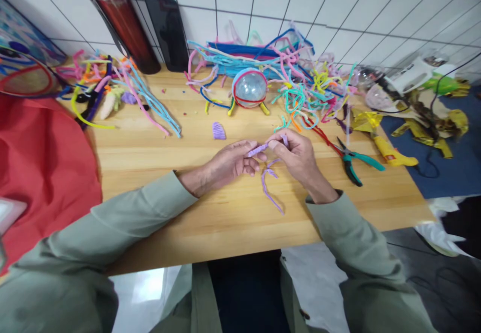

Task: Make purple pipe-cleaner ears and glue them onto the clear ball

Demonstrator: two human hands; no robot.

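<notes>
My left hand (230, 161) and my right hand (296, 156) meet over the middle of the wooden table (158, 162), both pinching one lilac pipe cleaner (258, 148). A tightly coiled part of it runs between the two thumbs. Its loose tail (269, 185) curls down onto the table below my right hand. A small coiled lilac piece (218, 130) lies apart, just beyond my left hand. Both hands are closed on the pipe cleaner.
A clear plastic ball (249, 87) with a red band stands behind, amid a heap of coloured pipe cleaners (300, 82). More pipe cleaners (112, 87) lie back left. Teal-handled pliers (353, 160) and a yellow glue gun (393, 153) lie right. Red cloth (41, 157) covers the left.
</notes>
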